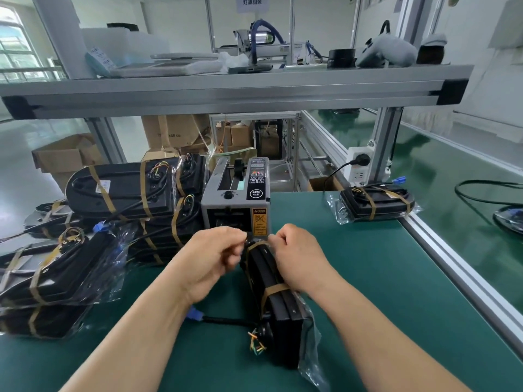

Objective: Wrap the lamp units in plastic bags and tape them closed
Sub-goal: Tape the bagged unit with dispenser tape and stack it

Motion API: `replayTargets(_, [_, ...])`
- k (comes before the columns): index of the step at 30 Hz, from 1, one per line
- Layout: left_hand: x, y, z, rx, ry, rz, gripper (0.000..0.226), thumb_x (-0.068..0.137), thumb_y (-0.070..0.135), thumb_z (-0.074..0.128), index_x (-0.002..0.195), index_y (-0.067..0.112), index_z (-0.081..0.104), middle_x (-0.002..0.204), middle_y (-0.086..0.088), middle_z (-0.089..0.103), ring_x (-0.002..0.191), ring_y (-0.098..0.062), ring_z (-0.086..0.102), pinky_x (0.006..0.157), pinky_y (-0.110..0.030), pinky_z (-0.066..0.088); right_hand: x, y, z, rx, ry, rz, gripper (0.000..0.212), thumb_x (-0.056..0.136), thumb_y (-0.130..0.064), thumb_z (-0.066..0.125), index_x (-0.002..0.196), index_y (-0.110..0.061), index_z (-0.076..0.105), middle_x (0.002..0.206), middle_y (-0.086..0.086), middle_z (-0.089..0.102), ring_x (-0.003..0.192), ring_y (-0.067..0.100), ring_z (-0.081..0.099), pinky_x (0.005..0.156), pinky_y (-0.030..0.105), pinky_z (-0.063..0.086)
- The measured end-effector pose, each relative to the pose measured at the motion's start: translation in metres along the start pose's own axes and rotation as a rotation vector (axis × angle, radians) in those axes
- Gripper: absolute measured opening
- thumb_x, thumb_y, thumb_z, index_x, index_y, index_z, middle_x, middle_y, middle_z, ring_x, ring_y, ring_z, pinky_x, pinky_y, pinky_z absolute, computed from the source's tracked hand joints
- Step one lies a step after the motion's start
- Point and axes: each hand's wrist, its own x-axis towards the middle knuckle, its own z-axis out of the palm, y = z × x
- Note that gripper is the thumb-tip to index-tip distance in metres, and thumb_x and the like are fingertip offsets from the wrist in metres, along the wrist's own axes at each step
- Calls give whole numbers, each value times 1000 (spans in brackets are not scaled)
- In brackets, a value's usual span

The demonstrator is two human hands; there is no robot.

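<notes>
Just below the frame's centre, the bagged lamp unit (278, 309) stands on edge on the green bench (368, 278), its far end close to the tape dispenser (237, 199), likely so fresh strips are within easy reach. The left hand (215, 256) pinches what looks like a brown tape band (254, 246) at that end; the right hand (294, 258) curls its fingers round the unit, steadying it.
</notes>
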Motion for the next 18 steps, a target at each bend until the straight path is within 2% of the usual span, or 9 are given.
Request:
replayTargets(2, [-7, 4, 1, 202, -55, -10, 24, 94, 15, 61, 71, 20, 65, 63, 3, 50, 52, -6, 42, 56, -20, 36, 0, 0, 2, 38, -6, 12, 33, 103, -29, 47, 72, -22, 44, 76, -6, 52, 70, 14, 47, 61, 32, 33])
replayTargets(4, [-9, 7, 4, 314, -29, 2, 15, 92, 15, 64, 78, 16, 66, 64, -1, 46, 53, -8, 39, 57, -24, 33, 0, 0, 5, 62, -8, 20, 32, 104, -30, 46, 73, -22, 45, 77, -6, 53, 71, 11, 47, 58, 29, 33])
replayTargets(6, [-7, 9, 6, 334, -10, 24, 11, 92, 14, 63, 82, 12, 65, 61, 0, 45, 53, -9, 36, 55, -22, 32, -1, 0, 6, 78, -7, 26, 32, 104, -31, 46, 74, -22, 46, 78, -6, 53, 70, 8, 46, 56, 24, 32])
replayTargets(11, [-3, 7, 10, 330, -2, 20, 9, 92, 14, 64, 88, 6, 65, 57, 3, 42, 49, -8, 33, 49, -19, 29, 0, 0, 6, 80, -10, 35, 30, 104, -32, 45, 75, -23, 48, 80, -6, 54, 72, 7, 48, 56, 23, 33])
replayTargets(18, [-1, 6, 12, 393, 18, 37, 17, 88, 17, 69, 72, 13, 65, 46, 11, 45, 42, -4, 34, 42, -15, 29, -1, 0, 5, 71, -15, 37, 30, 104, -31, 46, 75, -23, 47, 80, -6, 53, 71, 8, 46, 56, 24, 33])
